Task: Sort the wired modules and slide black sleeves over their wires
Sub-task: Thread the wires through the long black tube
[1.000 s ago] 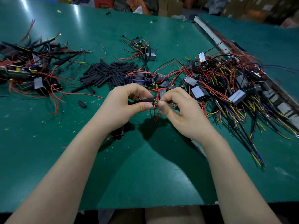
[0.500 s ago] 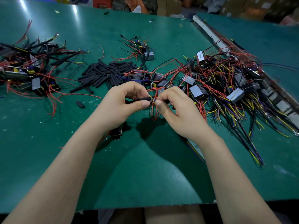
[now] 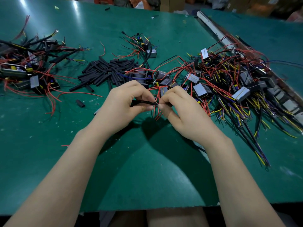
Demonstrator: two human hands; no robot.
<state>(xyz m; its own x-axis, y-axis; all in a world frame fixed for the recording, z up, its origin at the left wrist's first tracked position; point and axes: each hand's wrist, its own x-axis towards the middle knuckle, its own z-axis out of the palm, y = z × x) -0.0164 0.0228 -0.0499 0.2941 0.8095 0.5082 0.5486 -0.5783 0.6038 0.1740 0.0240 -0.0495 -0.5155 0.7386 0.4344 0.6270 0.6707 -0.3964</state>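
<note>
My left hand (image 3: 124,102) pinches a black sleeve (image 3: 142,102). My thumb and first finger are curled tight on it, and its open end points to my right hand (image 3: 178,108). My right hand pinches the wires (image 3: 157,104) right at that open end. Those fingers are curled too, tip to tip with my left ones. I think I am feeding the wires into the sleeve now. I cannot tell how far in they are, because my fingers hide that spot. I also cannot tell which module these wires belong to.

Just past my left fingers is a pile of loose sleeves (image 3: 106,71). There are many, so I think much work is left.

Past my right fingers, and out to the right, is a big messy heap of modules (image 3: 229,82) with red, yellow and blue wires. Most look bare to me. A few long black covered wires (image 3: 255,136) stick out near that wrist.

Far off to the left of my left hand is a smaller bunch (image 3: 31,68). Some wires there wear black sleeves, so I guess those are done.

The green table (image 3: 147,177) near my arms is where I work.

I would say the job is partly done, with lots still to do.
</note>
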